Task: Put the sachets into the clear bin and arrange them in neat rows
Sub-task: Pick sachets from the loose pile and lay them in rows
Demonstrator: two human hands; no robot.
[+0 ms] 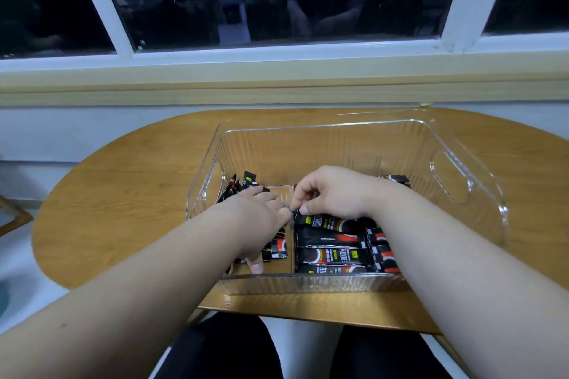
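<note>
Pinching a sachet (326, 222) in the bin (468, 181), right hand (334, 191) grip is closing tight. Left hand (261, 212) is lying flat, fingers spread on loose sachets (277, 249), gripping nothing. Risk: the tug is likely dragging the neat row (332, 255) crooked.

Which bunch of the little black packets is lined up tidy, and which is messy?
The sachets on the right side of the clear bin, under the right hand, lie flat in a neat stack. Those by the left hand are jumbled.
</note>
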